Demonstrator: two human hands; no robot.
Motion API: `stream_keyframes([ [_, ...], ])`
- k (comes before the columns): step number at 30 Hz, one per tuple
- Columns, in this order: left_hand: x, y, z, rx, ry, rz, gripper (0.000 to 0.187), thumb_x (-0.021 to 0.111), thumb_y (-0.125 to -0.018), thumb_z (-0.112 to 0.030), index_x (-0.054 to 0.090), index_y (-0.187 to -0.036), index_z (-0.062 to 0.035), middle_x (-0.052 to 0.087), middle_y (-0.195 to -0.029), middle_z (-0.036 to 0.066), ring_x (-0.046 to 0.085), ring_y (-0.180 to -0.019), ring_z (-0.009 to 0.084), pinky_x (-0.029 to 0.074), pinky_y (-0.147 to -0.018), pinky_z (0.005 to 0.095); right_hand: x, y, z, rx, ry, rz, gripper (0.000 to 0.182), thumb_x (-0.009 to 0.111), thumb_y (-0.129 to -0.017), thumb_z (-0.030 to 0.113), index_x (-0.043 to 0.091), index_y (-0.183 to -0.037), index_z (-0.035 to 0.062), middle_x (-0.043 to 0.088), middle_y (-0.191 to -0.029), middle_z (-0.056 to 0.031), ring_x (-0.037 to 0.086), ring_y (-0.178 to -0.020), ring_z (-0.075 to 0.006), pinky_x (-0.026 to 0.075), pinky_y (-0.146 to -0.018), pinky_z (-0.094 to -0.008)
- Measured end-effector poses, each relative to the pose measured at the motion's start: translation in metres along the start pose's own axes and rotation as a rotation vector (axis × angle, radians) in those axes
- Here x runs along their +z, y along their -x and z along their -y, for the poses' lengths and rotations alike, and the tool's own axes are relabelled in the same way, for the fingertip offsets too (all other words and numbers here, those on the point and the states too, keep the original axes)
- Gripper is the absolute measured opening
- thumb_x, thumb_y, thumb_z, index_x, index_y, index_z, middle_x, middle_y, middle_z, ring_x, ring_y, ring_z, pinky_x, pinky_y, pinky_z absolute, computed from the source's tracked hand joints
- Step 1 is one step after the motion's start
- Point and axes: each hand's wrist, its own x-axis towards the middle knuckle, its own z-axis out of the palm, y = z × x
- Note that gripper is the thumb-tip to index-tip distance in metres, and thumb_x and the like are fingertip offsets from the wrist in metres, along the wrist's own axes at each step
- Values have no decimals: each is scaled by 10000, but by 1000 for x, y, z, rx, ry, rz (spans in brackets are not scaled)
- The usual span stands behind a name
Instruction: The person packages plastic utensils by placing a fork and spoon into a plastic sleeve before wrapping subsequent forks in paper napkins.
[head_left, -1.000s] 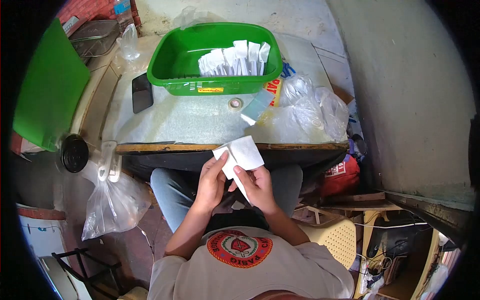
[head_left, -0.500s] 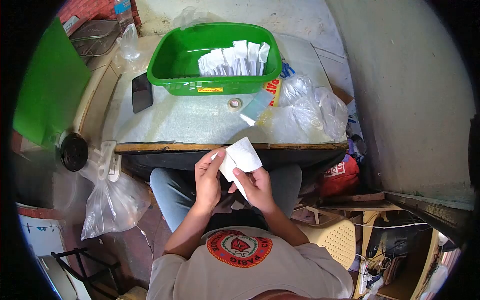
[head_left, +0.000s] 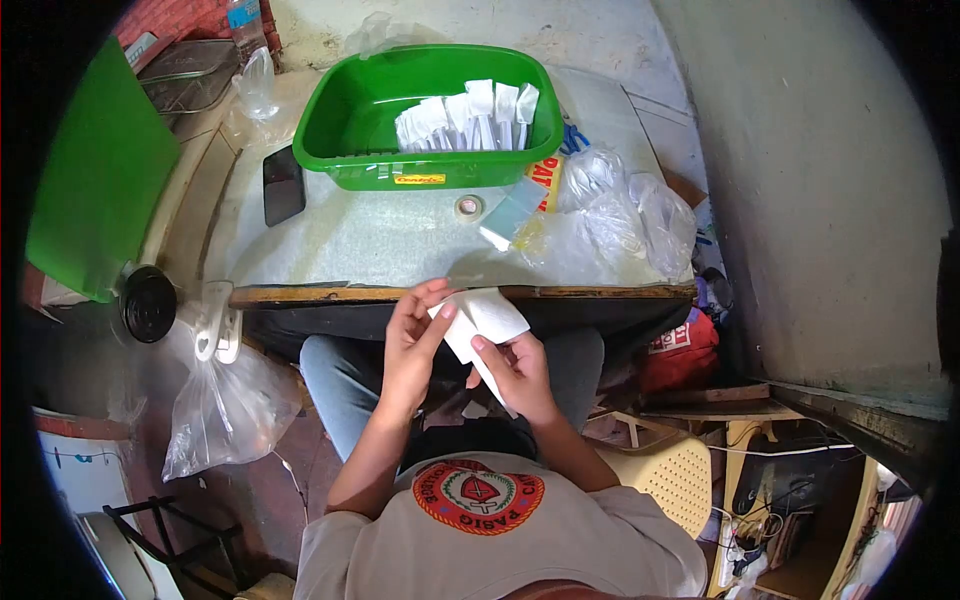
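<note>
Over my lap, just in front of the table edge, both hands hold a folded white paper napkin (head_left: 497,313). My left hand (head_left: 412,335) pinches its left side between thumb and fingers. Lower down, my right hand (head_left: 518,372) grips it with the thumb on top, and a narrow white tail hangs below that thumb. Whether anything lies inside the folds is hidden. Beyond the hands, a green basin (head_left: 370,172) stands on the table with a row of white napkin-wrapped pieces (head_left: 480,105) leaning inside its right half.
A phone (head_left: 284,187) and a tape roll (head_left: 468,207) lie on the table (head_left: 340,245). Clear plastic bags (head_left: 610,215) are heaped at its right. A clipped plastic bag (head_left: 225,415) hangs at the left edge. A wall (head_left: 810,180) rises on the right.
The left fingers have lifted and spread a little at the napkin's upper left. The napkin's flap has tilted and shifted slightly down and right. The right hand has barely moved.
</note>
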Motion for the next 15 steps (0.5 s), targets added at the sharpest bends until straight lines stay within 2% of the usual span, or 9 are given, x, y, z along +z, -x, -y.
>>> stream_keyframes([
  [1,1,2,0,-90,52,30,193,618,-948,-98,627,-1113,2,679,-1003,32,599,-900,73,461,-803,232,0,0,1,0,-12,-2,279,597,-951,73,544,-1180,-78,663,-935,-107,634,-655,-101,544,-529,-245],
  [2,-3,4,5,-90,52,32,193,618,-948,-98,627,-1113,2,679,-1003,32,599,-900,73,461,-803,232,0,0,2,-1,-25,-3,277,595,-951,70,544,-1179,-79,664,-937,-108,635,-657,-101,545,-530,-245],
  [4,-12,6,15,-200,29,181,227,609,-960,-138,610,-1150,-13,671,-981,26,592,-872,76,448,-788,233,-1,0,0,-12,-18,2,276,594,-951,67,543,-1179,-79,664,-941,-109,636,-654,-101,542,-529,-243],
  [6,-12,8,20,-201,48,168,243,611,-960,-143,596,-1166,-17,664,-980,28,587,-868,77,443,-763,233,-2,0,-4,-21,-11,8,275,593,-951,65,542,-1179,-80,665,-945,-110,638,-650,-101,539,-527,-242],
  [9,-8,9,22,-204,33,92,238,571,-984,-182,592,-1157,-19,656,-1025,41,615,-924,110,480,-830,272,-1,1,-4,-12,-58,0,263,593,-949,55,547,-1169,-81,669,-942,-109,640,-638,-102,529,-522,-238],
  [11,-3,12,22,-206,102,-7,220,603,-969,-171,607,-1117,-8,658,-949,31,580,-866,73,447,-759,236,0,2,-1,-8,-39,-10,247,593,-946,42,554,-1156,-81,673,-932,-107,640,-629,-104,521,-517,-235],
  [15,-6,13,21,-219,102,34,217,608,-967,-173,613,-1111,-10,658,-956,35,575,-864,69,447,-756,234,1,2,-2,-18,-34,-5,235,592,-943,33,560,-1145,-82,675,-917,-105,640,-625,-104,522,-518,-235],
])
